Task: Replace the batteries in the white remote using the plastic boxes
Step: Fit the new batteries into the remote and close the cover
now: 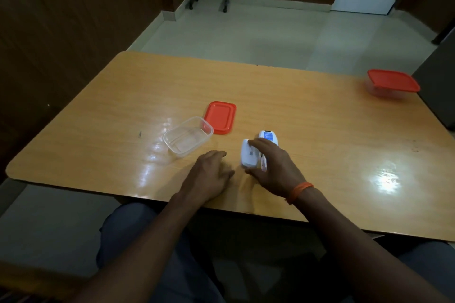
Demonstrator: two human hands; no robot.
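Nearest the table's (320,130) front edge, the left hand (209,174) lies palm down on the wood with fingers loosely curled, holding nothing. Just to its right, across a narrow strip of bare tabletop, the right hand (273,165) is cupped over the white remote (268,136). Its fingers reach onto a white piece (247,157) beside the remote, seemingly the battery cover, while the thumb sits at that piece's near end. Whether the hand actually clamps this piece or only rests on it cannot be told. An orange band (299,192) circles the right wrist.

Beyond the right hand's fingertips, the remote's far end sticks out, showing a blue label. Most of its body is hidden under the hand, and no batteries can be made out.

Ahead and left of the left hand stands an open clear plastic box (188,136); its contents are not discernible. Touching or nearly touching the box's far right corner lies its red lid (220,117), flat on the table, ahead of the gap between the two hands.

Well apart, far to the right of the right hand and close to the table's far right corner, sits a second plastic box (391,83) closed with a red lid.

Wide bare tabletop spreads to the right of the right hand and beyond the red lid toward the far edge. Left of the clear box, open wood runs to the rounded left corner.
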